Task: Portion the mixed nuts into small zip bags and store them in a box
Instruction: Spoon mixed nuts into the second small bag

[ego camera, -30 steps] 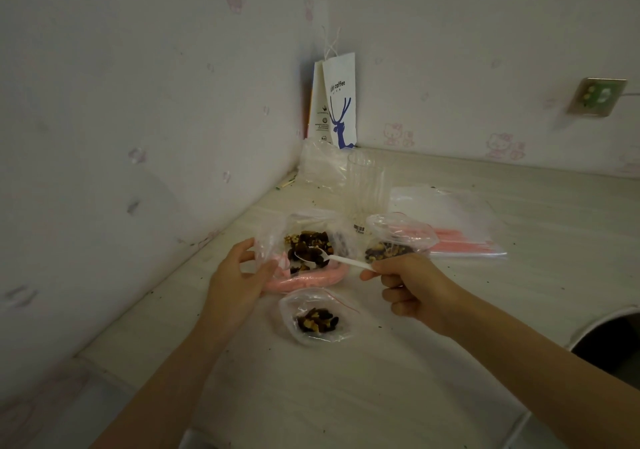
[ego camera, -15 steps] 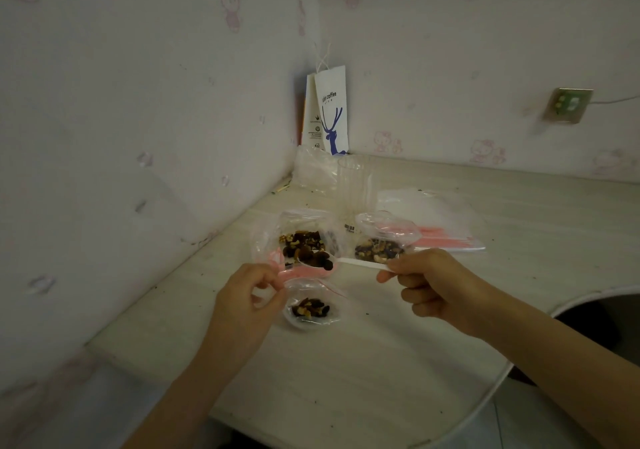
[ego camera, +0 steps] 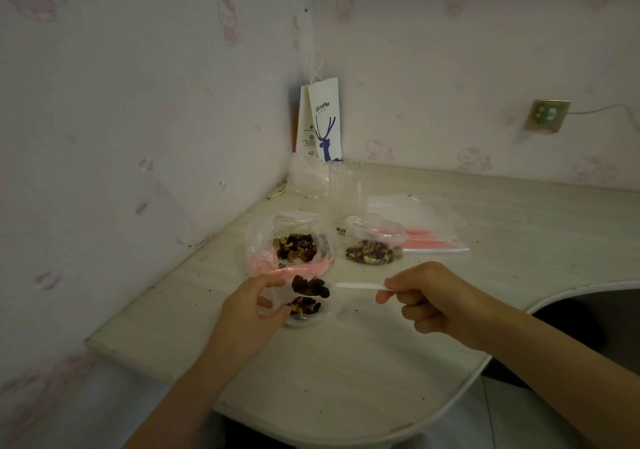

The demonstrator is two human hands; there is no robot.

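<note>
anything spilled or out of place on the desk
Dark crumbs lie scattered on the desk around the large nut bag, likely spilled bits. Nothing else stands out; the heaped spoon hangs over the small zip bag.
</note>
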